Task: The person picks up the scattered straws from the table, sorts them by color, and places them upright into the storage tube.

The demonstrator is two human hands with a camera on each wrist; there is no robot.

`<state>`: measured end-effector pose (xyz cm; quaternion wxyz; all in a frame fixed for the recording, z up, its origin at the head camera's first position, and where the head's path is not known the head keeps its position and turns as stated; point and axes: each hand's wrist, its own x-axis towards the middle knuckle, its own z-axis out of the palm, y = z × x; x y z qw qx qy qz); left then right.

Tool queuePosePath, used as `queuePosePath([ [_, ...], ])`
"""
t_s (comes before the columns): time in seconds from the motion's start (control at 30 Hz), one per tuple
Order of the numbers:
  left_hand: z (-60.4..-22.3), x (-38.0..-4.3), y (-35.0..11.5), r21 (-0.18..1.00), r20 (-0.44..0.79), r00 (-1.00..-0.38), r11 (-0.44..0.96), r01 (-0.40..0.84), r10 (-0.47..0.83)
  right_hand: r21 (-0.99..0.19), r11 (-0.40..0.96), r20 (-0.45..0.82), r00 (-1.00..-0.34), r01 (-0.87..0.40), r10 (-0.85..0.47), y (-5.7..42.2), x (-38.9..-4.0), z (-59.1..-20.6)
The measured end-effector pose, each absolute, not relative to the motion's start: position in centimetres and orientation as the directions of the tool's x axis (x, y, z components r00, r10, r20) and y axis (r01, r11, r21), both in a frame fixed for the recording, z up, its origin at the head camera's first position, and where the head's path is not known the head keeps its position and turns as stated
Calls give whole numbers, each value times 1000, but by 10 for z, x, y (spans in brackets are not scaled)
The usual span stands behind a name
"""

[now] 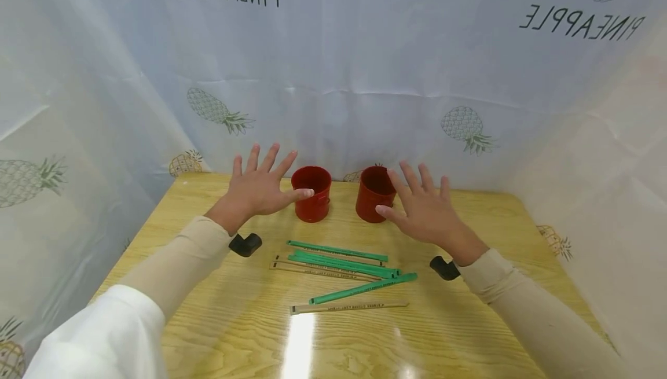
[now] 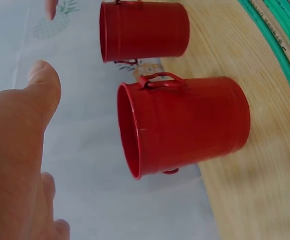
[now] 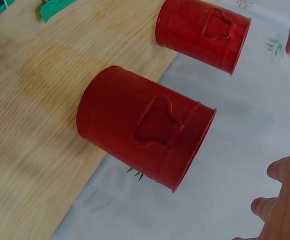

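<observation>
Two red metal buckets with small side handles stand upright near the table's back edge, a left bucket and a right bucket. My left hand hovers beside the left bucket with fingers spread, its thumb overlapping that bucket in the head view. Mirroring it, my right hand is held up with spread fingers, thumb and index overlapping the right bucket. Neither hand holds anything. In front of the buckets lies a loose group of thin paper-wrapped sticks, some with green wrappers and others with brown wrappers.
The wooden table is enclosed at the back and sides by a white curtain printed with pineapples. A black wrist mount shows under the left forearm, another mount under the right.
</observation>
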<state>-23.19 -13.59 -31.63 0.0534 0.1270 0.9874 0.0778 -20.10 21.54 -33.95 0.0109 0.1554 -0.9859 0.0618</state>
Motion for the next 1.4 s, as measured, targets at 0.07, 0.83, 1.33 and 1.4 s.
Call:
queuePosePath([
  [0.07,-319,-232,-136,164,-86,-962,956,244,260,-113,942,45,-948,-317,-314,211,-201,-342],
  [0.83,-340,-239,-127,209,-68,-956,941,267,287,-111,923,40,-929,-369,-367,179,-200,-354],
  [1.33,-362,-246,-123,261,-4,-948,915,306,318,-133,906,53,-915,-403,-399,166,-192,-372],
  [1.4,-366,-247,-123,283,9,-946,907,312,323,-140,901,59,-911,-412,-407,165,-191,-374],
])
